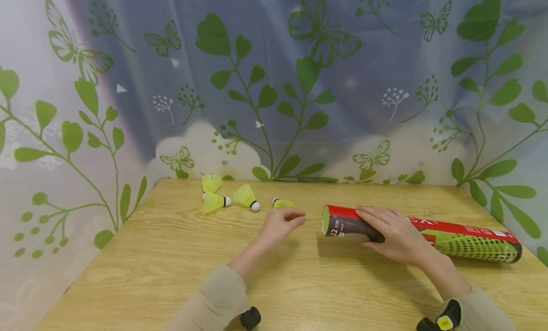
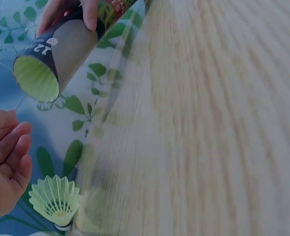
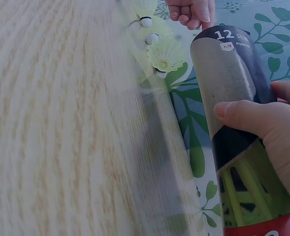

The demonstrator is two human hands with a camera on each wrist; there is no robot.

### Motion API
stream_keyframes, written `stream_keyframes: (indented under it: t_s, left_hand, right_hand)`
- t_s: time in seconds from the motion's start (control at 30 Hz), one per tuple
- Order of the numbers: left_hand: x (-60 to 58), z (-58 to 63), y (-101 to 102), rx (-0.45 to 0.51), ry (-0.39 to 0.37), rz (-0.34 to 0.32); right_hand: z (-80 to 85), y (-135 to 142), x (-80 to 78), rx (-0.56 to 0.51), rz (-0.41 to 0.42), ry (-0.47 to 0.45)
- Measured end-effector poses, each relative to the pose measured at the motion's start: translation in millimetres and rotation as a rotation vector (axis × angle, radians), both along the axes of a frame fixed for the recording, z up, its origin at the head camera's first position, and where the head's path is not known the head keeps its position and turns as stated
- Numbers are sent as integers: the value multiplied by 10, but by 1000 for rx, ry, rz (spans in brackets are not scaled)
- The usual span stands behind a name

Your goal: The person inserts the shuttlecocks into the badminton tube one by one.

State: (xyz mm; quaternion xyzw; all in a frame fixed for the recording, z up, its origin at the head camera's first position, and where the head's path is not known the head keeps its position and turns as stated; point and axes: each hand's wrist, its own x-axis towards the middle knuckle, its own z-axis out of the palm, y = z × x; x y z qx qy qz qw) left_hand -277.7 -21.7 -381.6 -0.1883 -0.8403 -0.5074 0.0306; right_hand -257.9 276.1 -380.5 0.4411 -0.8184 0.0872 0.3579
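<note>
My right hand (image 1: 398, 233) grips a red, black and green shuttlecock tube (image 1: 471, 240) round its near-left part, thumb on one side. The tube lies tilted across the table's right, its open end turned left. In the left wrist view that mouth (image 2: 36, 78) shows a ridged yellow-green inside. Just left of it hovers my left hand (image 1: 278, 224), fingers loosely bent, with nothing visible between them. Beyond this hand lies a yellow shuttlecock (image 1: 283, 204), partly hidden by it. Farther left are more yellow shuttlecocks, one with its white cork (image 1: 255, 206) toward me.
A wooden table (image 1: 171, 274) carries everything. Behind it hangs a blue and white curtain (image 1: 274, 83) with green leaves and butterflies, reaching down to the table's back edge. Two shuttlecocks at the left (image 1: 216, 202) lie against each other. Black straps sit at both wrists.
</note>
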Motion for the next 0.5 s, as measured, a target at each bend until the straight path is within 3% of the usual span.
stream_keyframes:
  t_s: [0.27, 0.5]
  left_hand:
    - [-199, -44, -181, -124, 106, 76]
    - [-361, -69, -325, -193, 177, 192]
  right_hand:
    - [-15, 25, -19, 7, -7, -4]
    - [-8, 30, -36, 5, 4, -9]
